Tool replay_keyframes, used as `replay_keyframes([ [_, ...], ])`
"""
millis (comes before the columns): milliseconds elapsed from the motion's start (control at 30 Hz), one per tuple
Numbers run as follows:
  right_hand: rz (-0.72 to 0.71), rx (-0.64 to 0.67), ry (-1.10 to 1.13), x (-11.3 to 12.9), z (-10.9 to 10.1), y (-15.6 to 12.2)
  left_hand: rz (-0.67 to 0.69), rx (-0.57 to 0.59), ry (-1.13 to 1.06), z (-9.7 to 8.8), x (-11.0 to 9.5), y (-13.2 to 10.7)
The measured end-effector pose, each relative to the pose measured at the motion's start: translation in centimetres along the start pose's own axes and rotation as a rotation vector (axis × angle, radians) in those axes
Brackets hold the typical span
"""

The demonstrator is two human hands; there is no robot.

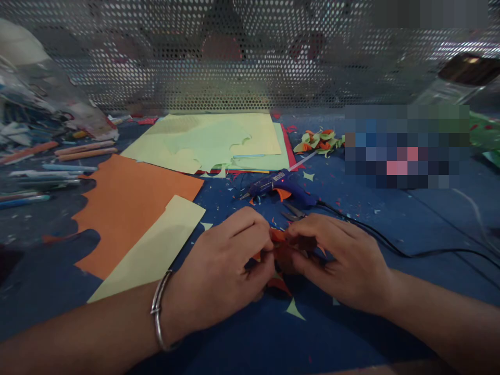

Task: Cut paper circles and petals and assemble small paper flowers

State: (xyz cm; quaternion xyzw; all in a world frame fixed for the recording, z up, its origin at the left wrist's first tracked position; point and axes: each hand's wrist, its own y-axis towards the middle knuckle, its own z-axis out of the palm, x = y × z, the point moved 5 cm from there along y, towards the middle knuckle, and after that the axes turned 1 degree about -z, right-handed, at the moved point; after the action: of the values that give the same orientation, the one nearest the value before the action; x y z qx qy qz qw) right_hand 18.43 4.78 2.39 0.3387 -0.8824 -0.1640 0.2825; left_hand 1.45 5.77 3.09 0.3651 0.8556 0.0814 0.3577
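Between my two hands is a small orange paper piece (284, 256), partly hidden by the fingers. My left hand (226, 265), with a silver bangle at the wrist, pinches its left side. The thumb and fingers of my right hand (344, 263) close on its right side. Just beyond the hands lies a blue glue gun (281, 183), its nozzle pointing left and a glue stick out of its back. Scissors (292, 211) show in part behind my right hand. A pale green paper scrap (295, 309) lies below the hands.
Orange paper (128, 203) with a scalloped cut edge and a pale yellow strip (156, 245) lie at left. Stacked sheets (219, 135) lie at the back, beside curled green-and-orange paper pieces (320, 141). The black cord (390, 252) runs right. Pens (50, 182) sit far left; a perforated panel (187, 57) stands behind.
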Motion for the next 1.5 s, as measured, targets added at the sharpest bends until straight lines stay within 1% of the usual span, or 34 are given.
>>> replay_keyframes([
  [100,0.034,-0.011,0.019,-0.1,-0.1,0.1,-0.006,-0.024,-0.007,0.0,0.0,0.1],
  [200,-0.020,0.008,0.014,0.3,-0.1,0.4,-0.009,-0.033,-0.017,0.0,0.1,0.2],
  [333,-0.063,-0.015,0.020,0.5,-0.1,0.6,-0.002,-0.046,-0.007,0.0,0.2,0.2],
  [500,-0.050,-0.029,0.021,0.3,0.0,0.5,0.004,-0.055,-0.010,-0.2,0.1,0.1],
  [700,-0.023,-0.014,0.038,-0.1,-0.1,0.4,-0.025,-0.022,-0.033,0.1,0.6,0.2],
  [833,0.000,-0.029,0.013,-0.3,-0.2,0.1,0.003,-0.048,-0.040,0.0,0.6,0.3],
  [1200,-0.003,-0.016,0.019,-0.4,0.0,0.3,0.012,-0.029,-0.057,0.0,0.8,0.2],
  [1367,-0.013,-0.002,0.033,-0.4,-0.1,0.4,0.014,-0.063,-0.063,-0.3,0.6,0.3],
  [1500,-0.008,0.021,0.042,-0.5,0.0,0.4,-0.002,-0.059,-0.066,-0.3,0.7,0.4],
])
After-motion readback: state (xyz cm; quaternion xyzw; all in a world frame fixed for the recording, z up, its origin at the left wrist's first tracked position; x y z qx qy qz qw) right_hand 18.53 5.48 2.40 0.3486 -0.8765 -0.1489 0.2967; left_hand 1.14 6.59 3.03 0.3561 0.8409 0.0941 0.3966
